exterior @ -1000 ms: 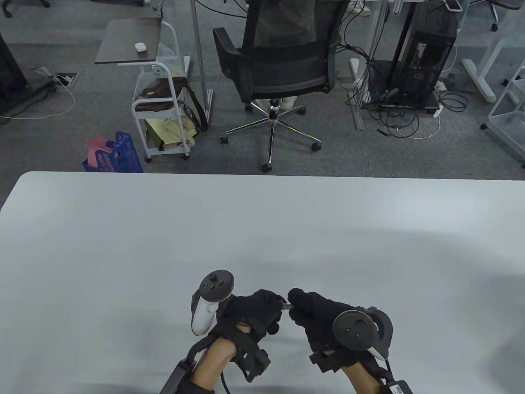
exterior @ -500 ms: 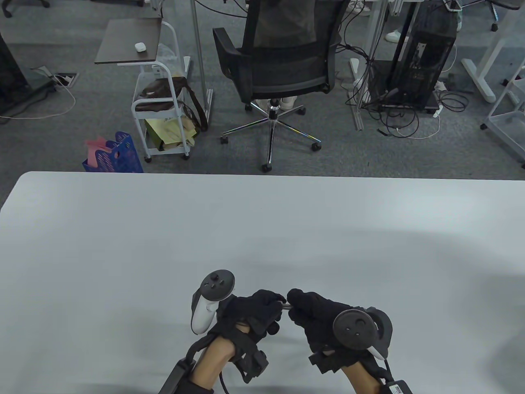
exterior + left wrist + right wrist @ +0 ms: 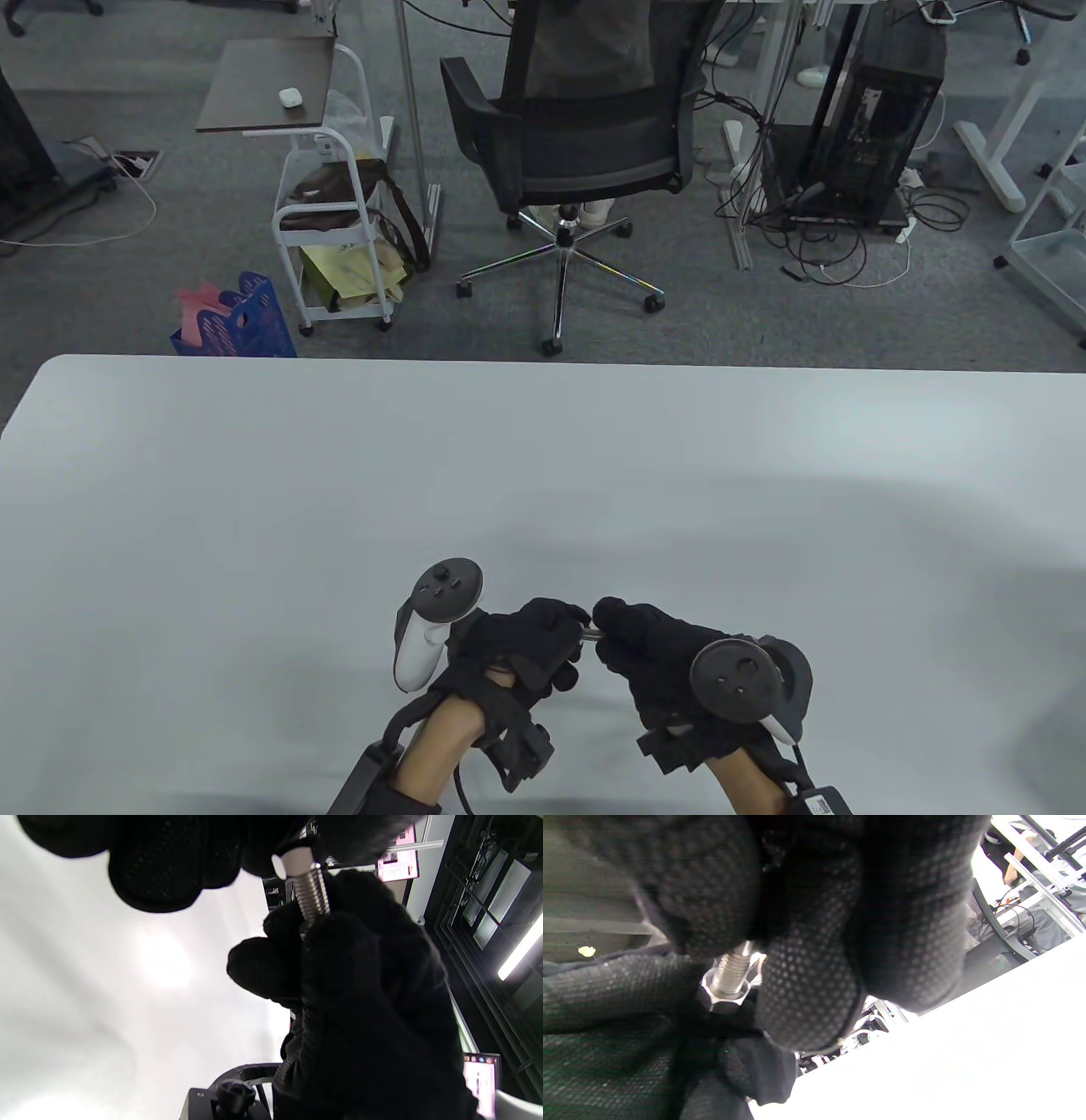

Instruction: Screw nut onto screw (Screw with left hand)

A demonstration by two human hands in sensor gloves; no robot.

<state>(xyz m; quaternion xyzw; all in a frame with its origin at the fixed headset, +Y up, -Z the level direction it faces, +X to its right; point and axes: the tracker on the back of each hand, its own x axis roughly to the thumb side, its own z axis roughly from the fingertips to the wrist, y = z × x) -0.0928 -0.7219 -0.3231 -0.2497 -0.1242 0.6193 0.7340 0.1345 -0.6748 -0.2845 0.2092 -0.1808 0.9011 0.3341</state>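
Observation:
In the table view my two gloved hands meet low over the white table (image 3: 254, 526), near its front edge. My left hand (image 3: 573, 626) pinches a silver hex nut (image 3: 292, 860) at the end of a threaded steel screw (image 3: 312, 897). My right hand (image 3: 606, 626) grips the screw's other end; its head is hidden in the glove. In the right wrist view the nut (image 3: 722, 998) sits on the thread (image 3: 732, 971), with my right fingers (image 3: 806, 984) closed around the shaft above it. Only a short sliver of the screw (image 3: 591, 631) shows between the hands in the table view.
A black office chair (image 3: 585, 144) and a white trolley (image 3: 331, 229) stand on the floor beyond the table's far edge. A blue basket (image 3: 237, 327) sits by the far left corner. A tracker is strapped to the back of each hand.

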